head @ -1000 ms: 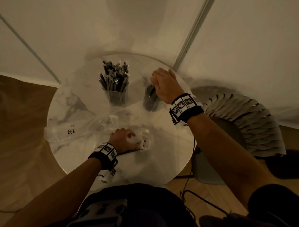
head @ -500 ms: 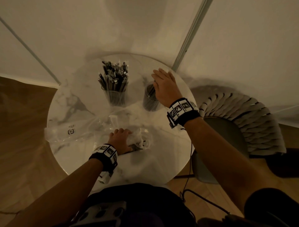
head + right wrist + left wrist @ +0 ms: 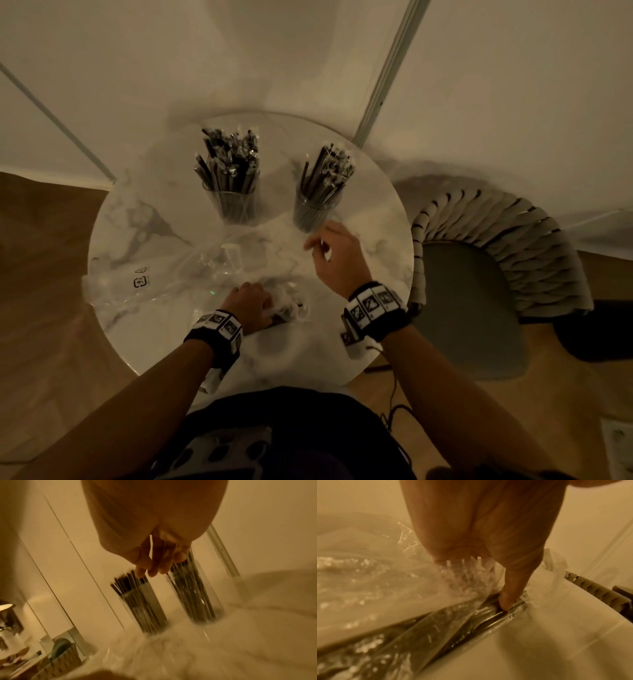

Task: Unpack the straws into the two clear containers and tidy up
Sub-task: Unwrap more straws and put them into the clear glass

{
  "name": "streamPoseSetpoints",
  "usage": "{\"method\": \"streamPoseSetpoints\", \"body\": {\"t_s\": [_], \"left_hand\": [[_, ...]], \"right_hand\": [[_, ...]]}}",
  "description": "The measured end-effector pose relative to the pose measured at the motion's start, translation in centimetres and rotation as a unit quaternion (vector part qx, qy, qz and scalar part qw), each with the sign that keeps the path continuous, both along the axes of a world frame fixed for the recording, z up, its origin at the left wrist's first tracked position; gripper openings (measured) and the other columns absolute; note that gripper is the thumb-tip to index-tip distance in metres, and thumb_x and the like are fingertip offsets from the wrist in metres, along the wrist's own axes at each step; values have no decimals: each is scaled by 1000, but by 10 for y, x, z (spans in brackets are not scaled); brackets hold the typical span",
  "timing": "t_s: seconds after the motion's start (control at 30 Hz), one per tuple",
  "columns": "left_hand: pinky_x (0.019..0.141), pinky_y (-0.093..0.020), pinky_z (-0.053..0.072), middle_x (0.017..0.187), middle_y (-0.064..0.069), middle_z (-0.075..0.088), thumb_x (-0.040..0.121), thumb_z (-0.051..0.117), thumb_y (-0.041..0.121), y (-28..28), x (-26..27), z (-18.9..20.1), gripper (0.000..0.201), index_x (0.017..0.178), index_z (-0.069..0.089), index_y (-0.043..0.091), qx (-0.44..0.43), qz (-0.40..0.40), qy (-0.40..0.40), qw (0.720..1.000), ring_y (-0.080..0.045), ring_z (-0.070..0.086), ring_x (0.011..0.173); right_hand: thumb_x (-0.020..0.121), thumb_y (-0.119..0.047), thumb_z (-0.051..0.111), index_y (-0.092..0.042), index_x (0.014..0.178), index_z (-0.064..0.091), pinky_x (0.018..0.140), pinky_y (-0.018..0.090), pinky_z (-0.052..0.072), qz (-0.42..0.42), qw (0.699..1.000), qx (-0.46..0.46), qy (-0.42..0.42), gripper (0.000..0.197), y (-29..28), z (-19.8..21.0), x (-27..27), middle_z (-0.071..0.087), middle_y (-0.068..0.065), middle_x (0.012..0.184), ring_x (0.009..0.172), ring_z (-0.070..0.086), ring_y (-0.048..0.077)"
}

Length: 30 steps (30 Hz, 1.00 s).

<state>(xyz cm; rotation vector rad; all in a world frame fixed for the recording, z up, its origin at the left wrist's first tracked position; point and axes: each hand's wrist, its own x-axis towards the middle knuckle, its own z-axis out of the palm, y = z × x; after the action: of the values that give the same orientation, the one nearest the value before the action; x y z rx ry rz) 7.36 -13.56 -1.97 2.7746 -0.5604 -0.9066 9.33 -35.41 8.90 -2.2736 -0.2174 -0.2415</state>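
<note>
Marble table (image 3: 144,219) is carrying two cups of straws, at 11 (image 3: 228,178) and 1 o'clock (image 3: 322,185). Left hand (image 3: 251,305) is gripping the crumpled bag (image 3: 287,308) at 6; right hand (image 3: 337,255) is hovering loose-fingered, holding nothing, below the 1 o'clock cup.

I see a round marble worktop (image 3: 137,219) with grey veining, standing on a wooden floor (image 3: 44,308). To its right sits a chair (image 3: 479,308) with a grey seat and a ribbed, curved back. Pale wall panels (image 3: 239,51) rise on the far side, split by thin metal strips (image 3: 390,68).
</note>
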Motion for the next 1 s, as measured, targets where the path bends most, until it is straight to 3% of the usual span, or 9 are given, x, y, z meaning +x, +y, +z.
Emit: {"method": "streamPoseSetpoints", "body": {"t_s": [0.17, 0.3, 0.5, 0.6, 0.7, 0.8, 0.9, 1.0], "left_hand": [[75, -30, 45, 105, -1, 64, 76, 68, 53, -2, -5, 1, 33, 94, 61, 26, -46, 39, 20, 998, -25, 61, 93], [76, -32, 48, 101, -1, 64, 80, 66, 56, -1, -6, 4, 38, 100, 57, 24, -105, 90, 54, 989, -25, 62, 90], [76, -37, 50, 97, 2, 63, 80, 65, 61, 1, -4, 6, 47, 106, 48, 26, -156, 108, 96, 977, -21, 61, 83], [78, -43, 54, 95, 2, 64, 80, 70, 44, 2, -2, 7, 38, 103, 42, 34, -172, 116, 114, 972, -20, 63, 82], [75, -39, 52, 95, 2, 63, 81, 70, 32, 0, -1, 7, 37, 103, 41, 34, -184, 122, 122, 968, -21, 63, 82], [73, -34, 49, 96, 4, 63, 84, 70, 31, -4, -1, 7, 35, 107, 43, 31, -194, 125, 128, 965, -18, 62, 82], [74, -31, 48, 99, 3, 64, 84, 69, 30, -5, -1, 7, 37, 113, 45, 29, -195, 122, 128, 965, -17, 62, 84], [80, -31, 49, 105, 0, 65, 85, 67, 34, -4, -2, 6, 33, 113, 50, 28, -188, 106, 115, 970, -20, 62, 91]], "right_hand": [[82, 3, 51, -13, 89, 72, 86, 41, 52, 47, 977, -16, 209, 27, 2, -60, -40, 65, 2, 90, 87, 58, 17], [87, -4, 53, -18, 111, 68, 93, 36, 47, 85, 944, -77, 310, 32, 5, -79, -53, 62, 5, 110, 102, 55, 23], [86, -14, 64, -16, 115, 65, 90, 33, 41, 103, 936, -104, 322, 28, 10, -88, -55, 60, 8, 112, 104, 53, 28], [86, -14, 65, -13, 106, 66, 84, 36, 46, 96, 939, -94, 316, 20, 11, -84, -52, 64, 11, 106, 97, 58, 32], [88, -15, 63, -11, 95, 62, 76, 38, 47, 88, 941, -94, 314, 8, 10, -82, -51, 66, 13, 96, 87, 59, 33], [86, -13, 62, -11, 86, 61, 68, 36, 47, 68, 941, -75, 324, 2, 10, -82, -50, 67, 10, 84, 78, 61, 28], [81, -15, 60, -10, 77, 69, 64, 33, 49, 79, 942, -78, 317, 11, 8, -79, -48, 70, 7, 73, 67, 64, 21], [78, -3, 64, -8, 81, 78, 60, 21, 50, 69, 947, -16, 313, 15, 0, -76, -47, 72, 6, 68, 53, 60, 1]]}}
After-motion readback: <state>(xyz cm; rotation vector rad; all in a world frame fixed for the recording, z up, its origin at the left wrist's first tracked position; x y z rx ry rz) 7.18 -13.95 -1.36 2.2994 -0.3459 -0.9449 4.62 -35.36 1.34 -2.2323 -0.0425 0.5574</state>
